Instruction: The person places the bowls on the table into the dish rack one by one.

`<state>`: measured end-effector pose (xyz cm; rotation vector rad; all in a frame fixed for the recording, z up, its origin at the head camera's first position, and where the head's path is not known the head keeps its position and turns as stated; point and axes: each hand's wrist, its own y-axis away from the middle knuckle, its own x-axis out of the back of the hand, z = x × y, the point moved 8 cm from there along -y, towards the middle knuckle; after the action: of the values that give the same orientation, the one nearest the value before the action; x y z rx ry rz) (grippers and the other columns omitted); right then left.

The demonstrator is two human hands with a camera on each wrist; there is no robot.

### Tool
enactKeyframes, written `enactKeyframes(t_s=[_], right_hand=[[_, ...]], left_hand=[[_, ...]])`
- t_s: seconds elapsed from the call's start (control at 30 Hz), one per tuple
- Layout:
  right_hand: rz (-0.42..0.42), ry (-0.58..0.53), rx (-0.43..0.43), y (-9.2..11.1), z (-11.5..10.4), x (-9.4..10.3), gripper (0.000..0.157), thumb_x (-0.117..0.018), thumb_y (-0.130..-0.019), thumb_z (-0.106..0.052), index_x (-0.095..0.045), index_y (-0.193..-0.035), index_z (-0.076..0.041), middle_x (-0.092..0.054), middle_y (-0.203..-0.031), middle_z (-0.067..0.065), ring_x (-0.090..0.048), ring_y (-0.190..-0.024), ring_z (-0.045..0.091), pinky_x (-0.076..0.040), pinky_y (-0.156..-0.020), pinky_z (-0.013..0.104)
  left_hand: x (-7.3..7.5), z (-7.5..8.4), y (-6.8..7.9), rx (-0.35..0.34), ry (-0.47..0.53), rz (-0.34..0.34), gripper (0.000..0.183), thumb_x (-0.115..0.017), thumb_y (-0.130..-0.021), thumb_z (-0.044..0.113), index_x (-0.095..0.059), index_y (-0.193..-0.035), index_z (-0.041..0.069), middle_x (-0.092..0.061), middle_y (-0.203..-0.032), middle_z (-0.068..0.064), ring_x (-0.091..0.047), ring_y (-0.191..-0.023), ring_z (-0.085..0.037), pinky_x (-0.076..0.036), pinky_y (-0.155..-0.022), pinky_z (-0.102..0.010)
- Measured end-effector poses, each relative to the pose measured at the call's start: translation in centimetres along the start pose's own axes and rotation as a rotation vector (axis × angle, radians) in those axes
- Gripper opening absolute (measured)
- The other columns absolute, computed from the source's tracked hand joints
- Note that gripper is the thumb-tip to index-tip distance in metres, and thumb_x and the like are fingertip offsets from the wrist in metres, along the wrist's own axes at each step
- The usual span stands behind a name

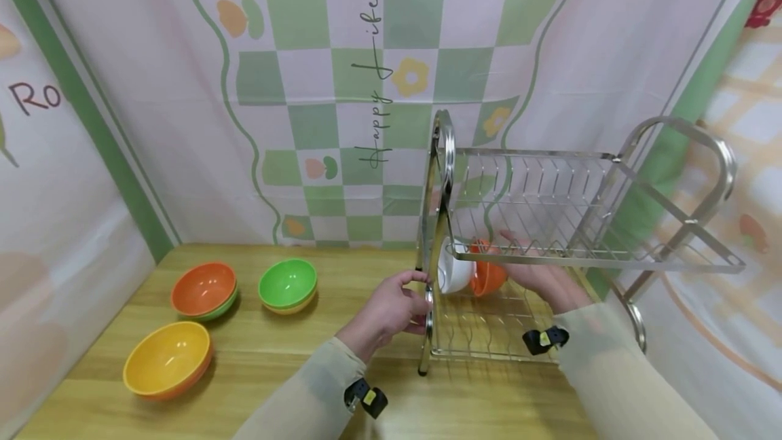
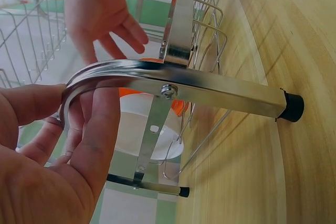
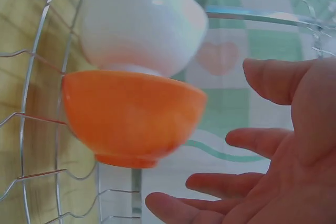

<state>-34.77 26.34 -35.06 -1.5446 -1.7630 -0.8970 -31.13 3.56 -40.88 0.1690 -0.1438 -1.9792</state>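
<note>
Left hand: left hand (image 1: 387,311) grips the near-left curved end frame of the two-tier chrome wire dish rack (image 1: 595,265); fingers (image 2: 100,129) curled round the bar.
Right hand: right hand (image 1: 544,280) inside the lower tier, fingers (image 3: 262,140) spread and straight, holding nothing, just beside the bowls.
Rack contents: orange plastic bowl (image 3: 131,116) on edge in the lower tier, touching the white bowl (image 3: 142,24) to its left.
Table, left: yellow bowl (image 1: 166,358) nearest; farther back an orange bowl stacked on green (image 1: 203,289) and a green bowl stacked on yellow (image 1: 287,284).

Upper rack shelf (image 1: 586,260) above bowls (image 1: 470,273)
</note>
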Motion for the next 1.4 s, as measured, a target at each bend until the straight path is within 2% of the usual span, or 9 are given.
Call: enactKeyframes(t_s=[0.17,0.23,0.4,0.5,0.6,0.73,0.87,1.1,1.4], right_hand=[[0.087,-0.035,0.002,1.5,0.5,1.0,0.075,-0.037,-0.107,-0.046,-0.018,-0.152,0.012,-0.022,-0.150,0.040,-0.027,-0.134,0.058,-0.029,-0.108,0.067],[0.094,-0.201,-0.019,2.1,0.9,1.0,0.066,-0.038,-0.108,-0.032,-0.015,-0.153,0.011,-0.018,-0.152,0.040,-0.026,-0.134,0.058,-0.030,-0.108,0.065],[0.129,-0.710,-0.040,4.1,1.6,0.8,0.065,-0.043,-0.108,-0.027,-0.012,-0.157,0.003,-0.008,-0.159,0.031,-0.035,-0.134,0.050,-0.041,-0.107,0.049],[0.149,-0.927,-0.024,5.4,1.6,0.7,0.072,-0.051,-0.105,-0.035,-0.014,-0.158,-0.002,-0.001,-0.163,0.020,-0.053,-0.126,0.031,-0.047,-0.101,0.039],[0.121,-1.053,0.026,6.4,1.1,0.4,0.072,-0.051,-0.105,-0.034,-0.014,-0.156,0.002,-0.003,-0.163,0.021,-0.063,-0.111,0.015,-0.049,-0.099,0.037],[0.087,-1.129,0.074,7.4,0.5,-0.5,0.057,-0.049,-0.106,-0.032,-0.031,-0.146,0.004,-0.029,-0.153,0.027,-0.065,-0.107,0.017,-0.048,-0.100,0.041],[0.092,-1.178,0.054,8.0,0.4,-1.4,0.041,-0.053,-0.104,-0.036,-0.048,-0.130,-0.004,-0.054,-0.139,0.013,-0.065,-0.109,0.022,-0.049,-0.099,0.043],[0.078,-1.072,0.047,8.8,-0.4,-2.9,0.072,-0.045,-0.104,-0.045,-0.021,-0.154,0.001,-0.025,-0.155,0.028,-0.059,-0.116,0.024,-0.048,-0.100,0.041],[0.093,-1.044,0.068,9.4,-1.2,-3.8,0.070,-0.044,-0.106,-0.042,-0.020,-0.156,0.000,-0.025,-0.155,0.028,-0.056,-0.120,0.029,-0.049,-0.099,0.039]], left_hand=[[0.2,-0.1,0.0,-0.007,0.004,-0.001,0.045,-0.064,-0.089,-0.007,-0.059,-0.130,0.014,-0.067,-0.091,-0.015,-0.065,-0.071,-0.027,-0.061,-0.062,-0.040],[0.2,-0.1,0.0,-0.008,0.007,-0.002,0.045,-0.064,-0.089,-0.007,-0.059,-0.129,0.014,-0.067,-0.091,-0.015,-0.065,-0.071,-0.027,-0.061,-0.063,-0.041],[0.2,0.0,-0.1,-0.007,0.015,-0.007,0.045,-0.065,-0.089,-0.006,-0.060,-0.128,0.014,-0.067,-0.093,-0.015,-0.066,-0.072,-0.027,-0.061,-0.068,-0.046],[0.2,0.0,-0.1,-0.004,0.014,-0.002,0.045,-0.065,-0.089,-0.006,-0.061,-0.128,0.015,-0.067,-0.095,-0.016,-0.066,-0.072,-0.027,-0.061,-0.068,-0.045],[0.3,0.0,-0.1,0.001,0.014,0.006,0.045,-0.065,-0.088,-0.006,-0.061,-0.128,0.016,-0.067,-0.095,-0.017,-0.066,-0.073,-0.028,-0.061,-0.068,-0.045],[0.2,-0.1,0.0,0.005,0.013,0.005,0.045,-0.065,-0.089,-0.006,-0.061,-0.127,0.016,-0.067,-0.095,-0.017,-0.066,-0.073,-0.028,-0.061,-0.067,-0.044],[0.2,-0.2,-0.1,0.006,0.014,0.001,0.045,-0.066,-0.089,-0.006,-0.061,-0.128,0.016,-0.067,-0.094,-0.015,-0.066,-0.073,-0.028,-0.061,-0.070,-0.047],[0.2,-0.4,-0.2,0.010,0.024,0.002,0.047,-0.067,-0.090,-0.004,-0.061,-0.131,0.018,-0.067,-0.098,-0.017,-0.067,-0.075,-0.028,-0.061,-0.072,-0.048],[0.3,-0.3,0.1,0.002,-0.019,0.009,0.048,-0.067,-0.092,-0.002,-0.060,-0.134,0.020,-0.066,-0.095,-0.013,-0.067,-0.075,-0.029,-0.061,-0.064,-0.039]])
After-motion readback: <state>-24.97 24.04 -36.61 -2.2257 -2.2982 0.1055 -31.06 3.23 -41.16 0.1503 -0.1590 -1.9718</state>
